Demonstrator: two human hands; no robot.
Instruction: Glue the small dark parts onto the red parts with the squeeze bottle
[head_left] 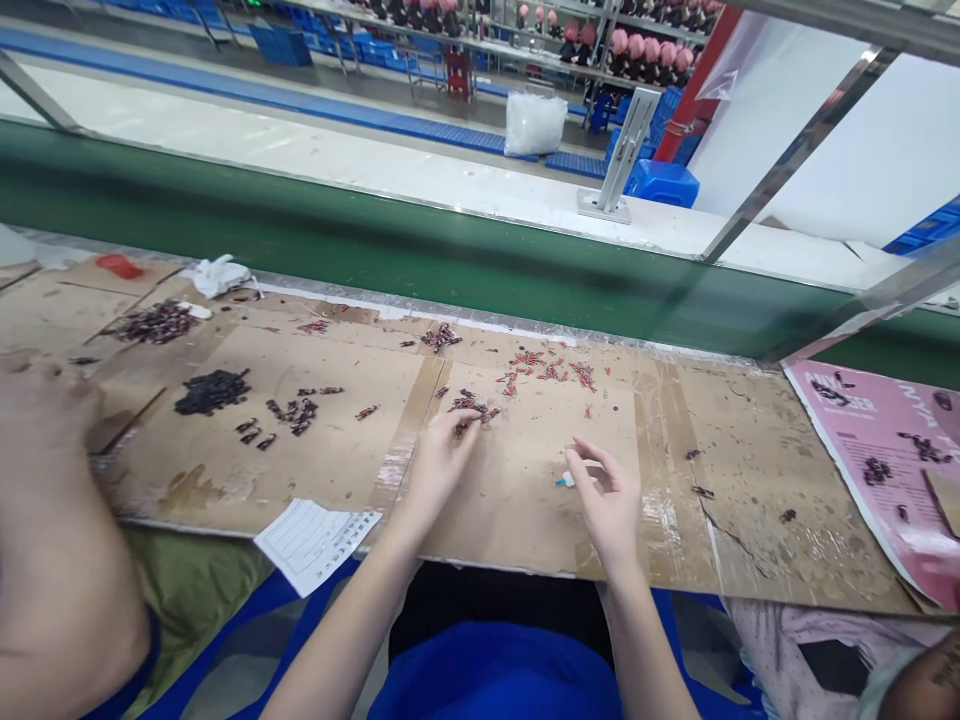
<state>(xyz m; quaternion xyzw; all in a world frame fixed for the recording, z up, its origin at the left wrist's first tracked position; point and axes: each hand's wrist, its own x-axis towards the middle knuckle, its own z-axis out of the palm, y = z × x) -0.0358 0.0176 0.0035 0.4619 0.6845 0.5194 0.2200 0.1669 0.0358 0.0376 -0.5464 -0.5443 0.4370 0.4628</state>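
Note:
My left hand (444, 452) reaches to a small pile of dark and red parts (474, 406) on the cardboard-covered table (517, 500); its thumb and fingers are pinched together at the pile's edge, and what they grip is too small to make out. To the right, my right hand (606, 490) is raised a little with its fingers curved and apart. Beside its thumb lies a small white and blue item (565, 481), seemingly on the cardboard. Loose red parts (551, 371) are scattered beyond both hands.
Black parts (212, 391) and a dark red heap (156, 322) lie left, near another person's arm (56, 540). A paper slip (315, 545) overhangs the front edge. A green belt (390, 265) runs behind. A pink sheet (877, 450) lies right, near another person's arm (926, 685).

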